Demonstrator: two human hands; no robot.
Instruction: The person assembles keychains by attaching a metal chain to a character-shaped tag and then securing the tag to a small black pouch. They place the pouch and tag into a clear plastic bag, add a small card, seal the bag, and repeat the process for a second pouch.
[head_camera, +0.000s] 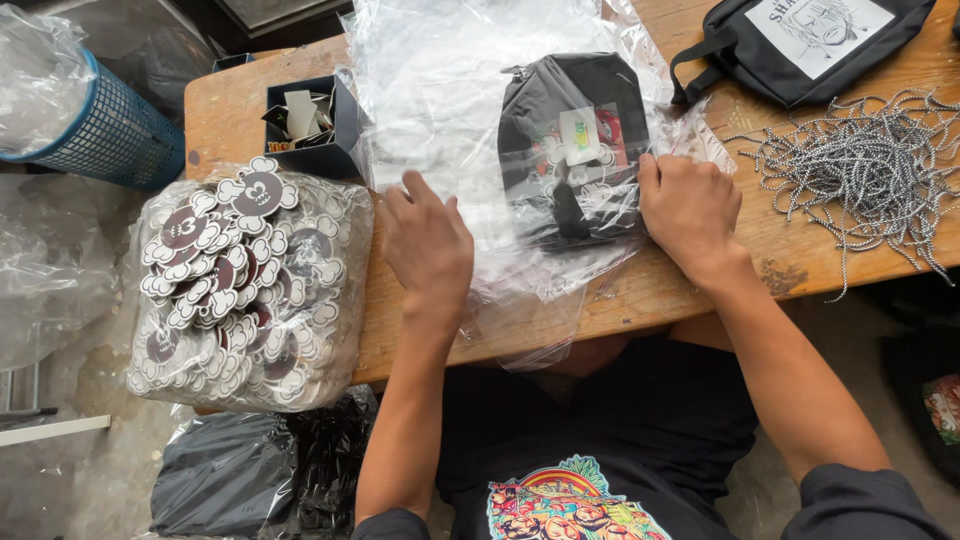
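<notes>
On the wooden table (700, 290): small black fabric bag (570, 140) inside a clear plastic sleeve (450, 110).
Left hand (428, 245): open, flat on the sleeve.
Right hand (688, 208): fingers curled, pressing the sleeve's edge beside the bag.
Left of hands: clear sack of flower-shaped tags (245, 290).
Right: silver bead chains (860, 170).

A: What is borne by the wooden table (640, 295)?
B: Clear plastic bags (450, 90) are spread under both hands; a bag of badges (245, 285) left of the left hand; cords (860, 165) right of the right hand.
</notes>
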